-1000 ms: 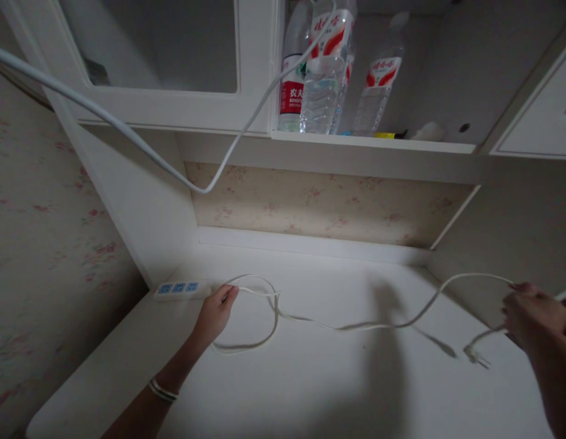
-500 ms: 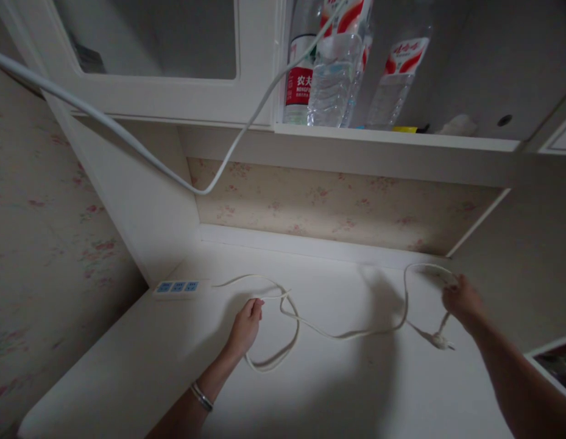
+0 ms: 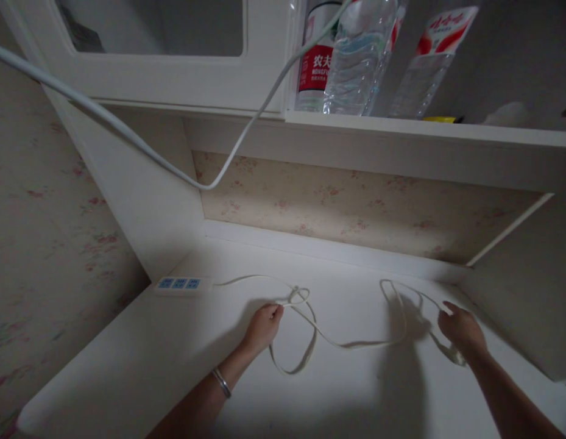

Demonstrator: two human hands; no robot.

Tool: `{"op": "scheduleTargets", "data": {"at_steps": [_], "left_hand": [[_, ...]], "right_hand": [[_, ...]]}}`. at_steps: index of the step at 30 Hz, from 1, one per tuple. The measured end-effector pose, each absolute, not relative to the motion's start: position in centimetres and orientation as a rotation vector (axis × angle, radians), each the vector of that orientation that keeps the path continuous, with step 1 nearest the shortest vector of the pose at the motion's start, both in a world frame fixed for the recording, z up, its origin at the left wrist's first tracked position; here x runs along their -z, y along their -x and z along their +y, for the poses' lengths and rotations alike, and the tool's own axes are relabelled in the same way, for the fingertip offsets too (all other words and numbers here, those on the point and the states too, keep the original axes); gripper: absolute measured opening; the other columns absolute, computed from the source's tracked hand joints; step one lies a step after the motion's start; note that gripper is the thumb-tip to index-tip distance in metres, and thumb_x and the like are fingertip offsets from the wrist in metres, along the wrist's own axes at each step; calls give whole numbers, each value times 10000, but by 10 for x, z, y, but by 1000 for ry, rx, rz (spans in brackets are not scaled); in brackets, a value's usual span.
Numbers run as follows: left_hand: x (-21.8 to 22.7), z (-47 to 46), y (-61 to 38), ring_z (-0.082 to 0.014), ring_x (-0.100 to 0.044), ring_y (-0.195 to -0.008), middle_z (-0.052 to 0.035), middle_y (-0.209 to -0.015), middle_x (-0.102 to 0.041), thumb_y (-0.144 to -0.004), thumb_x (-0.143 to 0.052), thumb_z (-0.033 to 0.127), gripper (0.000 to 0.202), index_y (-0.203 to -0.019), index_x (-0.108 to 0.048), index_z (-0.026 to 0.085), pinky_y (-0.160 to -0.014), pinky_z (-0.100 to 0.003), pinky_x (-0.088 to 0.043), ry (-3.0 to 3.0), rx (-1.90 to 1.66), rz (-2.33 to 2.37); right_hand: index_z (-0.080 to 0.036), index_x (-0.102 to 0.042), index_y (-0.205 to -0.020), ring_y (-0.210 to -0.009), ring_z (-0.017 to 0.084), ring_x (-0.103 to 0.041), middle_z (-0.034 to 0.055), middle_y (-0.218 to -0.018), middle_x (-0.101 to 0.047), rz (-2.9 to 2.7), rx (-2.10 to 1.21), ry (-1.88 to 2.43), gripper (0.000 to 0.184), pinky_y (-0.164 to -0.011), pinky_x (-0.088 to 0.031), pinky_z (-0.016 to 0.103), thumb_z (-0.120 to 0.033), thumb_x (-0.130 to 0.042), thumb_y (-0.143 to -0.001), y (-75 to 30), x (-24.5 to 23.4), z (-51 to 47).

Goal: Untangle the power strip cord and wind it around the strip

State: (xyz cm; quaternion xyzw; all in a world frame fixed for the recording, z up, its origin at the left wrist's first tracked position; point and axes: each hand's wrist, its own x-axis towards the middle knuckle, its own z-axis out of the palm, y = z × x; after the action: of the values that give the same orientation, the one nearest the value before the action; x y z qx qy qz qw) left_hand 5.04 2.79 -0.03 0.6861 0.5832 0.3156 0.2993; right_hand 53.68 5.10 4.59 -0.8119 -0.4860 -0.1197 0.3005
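The left hand rests on the white desk near the middle, its fingers curled shut on the white cord just beside a small twist in it. From that twist the cord runs left to the strip, which lies flat at the far left of the desk against the side panel, blue sockets facing up. Just right of the left hand the cord drops into a loop toward the near side, then trails right across the desk and rises into a second loop at the far right. The right hand is there, closed on the cord with the fingertips pinching it; a pale end of the cord shows just below that hand, too blurred to tell more. A bracelet sits on the left wrist. Above the desk, bottles stand on a shelf, and a thicker cable hangs in a slack curve from the upper left up to the shelf.
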Motion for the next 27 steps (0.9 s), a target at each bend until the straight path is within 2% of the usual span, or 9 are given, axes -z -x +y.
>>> {"op": "scheduleTargets", "data": {"at_steps": [4,6,9,12,14,16,19,23,27], "left_hand": [[-8,23,-68,-160,-599,-700,-50,-727,-665,-927,-352,452,471,-660,-622,174,-669,-252,-402,-2003,-623,1457],[-13,18,-71,-172,-618,-727,-64,-769,-685,-929,-344,480,491,-690,-647,177,-685,-261,-417,-2076,-547,1431],[-23,14,-55,-194,-628,-767,-85,-813,-689,-940,-304,495,519,-755,-673,180,-732,-290,-438,-2157,-500,1454],[-37,20,-9,-198,-615,-896,-90,-921,-678,-952,-308,435,458,-863,-682,188,-848,-308,-433,-2206,-520,1533],[-45,30,36,-199,-579,-1010,-92,-1067,-647,-942,-350,363,357,-1009,-659,198,-939,-327,-402,-2224,-552,1596],[-48,42,87,-217,-533,-1103,-106,-1174,-597,-890,-456,339,331,-1137,-610,181,-999,-343,-372,-2324,-578,1700],[-42,56,156,-275,-486,-1179,-133,-1290,-523,-763,-617,367,548,-1265,-531,164,-1021,-390,-365,-2460,-438,1905],[-22,61,211,-315,-408,-1280,-133,-1396,-454,-688,-674,465,737,-1340,-454,201,-1052,-429,-327,-2494,-234,1967],[-9,58,226,-311,-424,-1267,-130,-1370,-485,-743,-624,490,662,-1326,-468,216,-1055,-447,-301,-2531,-238,1947]], "right_hand": [[-117,-669,-1040,-799,259,-652,202,-1034,-644,-1494,85,2054,383,-756,-493,386,-321,-460,-793,-489,-49,47],[-152,-634,-1067,-768,220,-650,144,-1046,-641,-1605,-117,1862,377,-737,-515,368,-380,-450,-829,-442,-52,34],[-196,-611,-1070,-866,215,-639,108,-1061,-642,-1773,-296,1607,330,-732,-532,342,-417,-446,-887,-359,-53,-5],[-221,-621,-1045,-981,214,-619,89,-1062,-653,-1921,-390,1399,265,-861,-520,360,-361,-426,-931,-281,-44,-54],[-248,-617,-1093,-1069,204,-590,73,-1117,-643,-2032,-405,1331,252,-942,-493,361,-316,-427,-941,-240,-30,-84],[-253,-587,-1178,-1118,213,-568,80,-1194,-613,-2119,-340,1306,285,-955,-495,368,-305,-471,-923,-210,-14,-105],[-252,-498,-1317,-1175,277,-524,113,-1308,-541,-2175,-137,1344,435,-937,-500,447,-321,-526,-888,-187,10,-116],[-268,-480,-1347,-1076,292,-568,144,-1291,-534,-2056,-16,1528,439,-867,-513,473,-246,-421,-913,-186,26,-106],[-263,-419,-1402,-882,257,-635,130,-1100,-633,-1962,-271,1712,474,-768,-523,418,-243,-326,-938,-196,22,-97]]}}
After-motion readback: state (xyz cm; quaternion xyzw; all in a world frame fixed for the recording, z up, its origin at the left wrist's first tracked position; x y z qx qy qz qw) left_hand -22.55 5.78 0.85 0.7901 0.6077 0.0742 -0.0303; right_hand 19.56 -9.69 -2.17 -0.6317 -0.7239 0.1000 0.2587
